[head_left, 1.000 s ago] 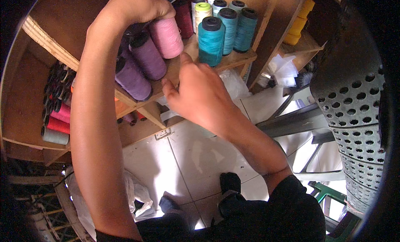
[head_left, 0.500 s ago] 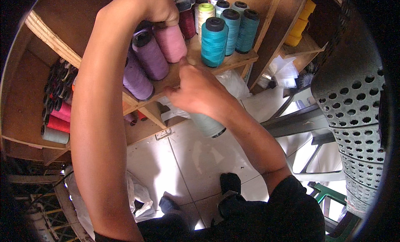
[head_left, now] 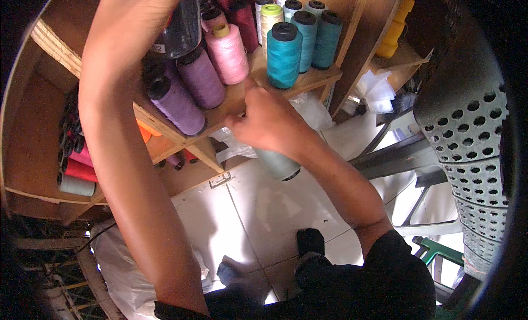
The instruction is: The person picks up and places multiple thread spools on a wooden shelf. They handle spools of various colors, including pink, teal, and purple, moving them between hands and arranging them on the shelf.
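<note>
My left hand (head_left: 140,9) is high at the upper left, its fingers partly cut off by the picture's top edge. It grips a dark thread spool (head_left: 184,31), shiny as if in clear wrap, held above the purple spools. My right hand (head_left: 269,119) is closed around a pale grey-green thread spool (head_left: 279,165), whose lower end sticks out below the palm. Just above that hand, a pink thread spool (head_left: 228,56) stands on the wooden shelf (head_left: 242,100). Two purple thread spools (head_left: 202,80) lean beside it, and a teal spool (head_left: 284,58) stands to the right.
More spools in blue, cream and dark red fill the shelf's back. Red and grey spools (head_left: 77,185) lie in a lower left compartment. A perforated grey chair back (head_left: 467,133) rises at the right. White plastic bags (head_left: 126,270) lie at lower left on the tiled floor (head_left: 220,210).
My left hand has moved left with the dark spool, uncovering the top of the pink spool. My right hand keeps the grey-green spool almost in place.
</note>
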The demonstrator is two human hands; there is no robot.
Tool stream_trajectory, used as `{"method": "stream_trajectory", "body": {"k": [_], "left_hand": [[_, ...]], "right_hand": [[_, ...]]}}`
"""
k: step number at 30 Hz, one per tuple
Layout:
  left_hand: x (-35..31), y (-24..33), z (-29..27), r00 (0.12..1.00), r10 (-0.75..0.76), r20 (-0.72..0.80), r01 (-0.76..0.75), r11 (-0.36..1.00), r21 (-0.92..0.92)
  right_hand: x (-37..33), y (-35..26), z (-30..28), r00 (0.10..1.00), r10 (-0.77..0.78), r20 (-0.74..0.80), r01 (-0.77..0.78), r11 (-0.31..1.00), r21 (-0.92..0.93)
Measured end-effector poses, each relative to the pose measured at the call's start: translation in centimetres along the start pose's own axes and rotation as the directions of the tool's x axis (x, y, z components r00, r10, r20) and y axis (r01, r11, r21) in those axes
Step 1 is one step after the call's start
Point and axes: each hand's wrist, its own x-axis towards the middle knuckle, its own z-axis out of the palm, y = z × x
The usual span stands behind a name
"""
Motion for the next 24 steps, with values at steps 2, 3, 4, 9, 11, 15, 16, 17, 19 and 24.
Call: {"method": "stream_trajectory", "body": {"k": [2,3,4,9,11,15,16,17,19,24], "left_hand": [[-0.8,-0.3,1.1,0.986,0.013,-0.164,-0.029,0.995,-0.096],[-1.2,-0.3,1.7,0.97,0.018,-0.244,-0.053,0.989,-0.138],[-0.9,0.0,1.7,0.963,-0.023,-0.268,-0.031,0.98,-0.195],[-0.7,-2.2,-0.2,0.99,0.05,-0.13,-0.097,0.916,-0.389],[-1.0,-2.2,0.2,0.986,0.076,-0.145,-0.128,0.91,-0.395],[-1.0,-2.1,1.2,0.969,0.034,-0.245,-0.121,0.928,-0.352],[-0.8,-2.1,1.5,0.963,0.017,-0.27,-0.112,0.933,-0.341],[-0.8,-2.2,1.7,0.956,0.002,-0.293,-0.103,0.939,-0.328],[-0.8,-2.6,1.5,0.962,0.026,-0.273,-0.129,0.922,-0.364],[0.4,-3.2,1.6,0.932,0.049,-0.36,-0.195,0.903,-0.382]], "right_hand": [[0.0,-0.2,-0.2,0.999,0.023,0.026,-0.024,0.999,0.049],[0.0,-0.2,-0.2,0.999,0.028,0.03,-0.03,0.998,0.054],[0.1,0.2,0.3,1.0,0.023,0.012,-0.023,0.999,0.023],[0.0,0.0,0.3,0.999,0.012,-0.035,-0.012,1.0,-0.02],[0.1,0.4,0.3,0.999,-0.012,-0.036,0.009,0.997,-0.074],[-1.5,-1.3,-1.7,0.999,0.026,-0.023,-0.025,0.999,0.046],[-2.2,-1.3,-2.1,0.996,-0.008,-0.093,0.018,0.994,0.106],[-2.6,-1.1,-2.4,0.986,-0.037,-0.164,0.064,0.985,0.162],[-2.8,-0.8,-3.0,0.953,-0.115,-0.28,0.188,0.951,0.247],[-3.7,-1.6,-6.0,0.956,0.046,-0.289,0.102,0.873,0.477]]}}
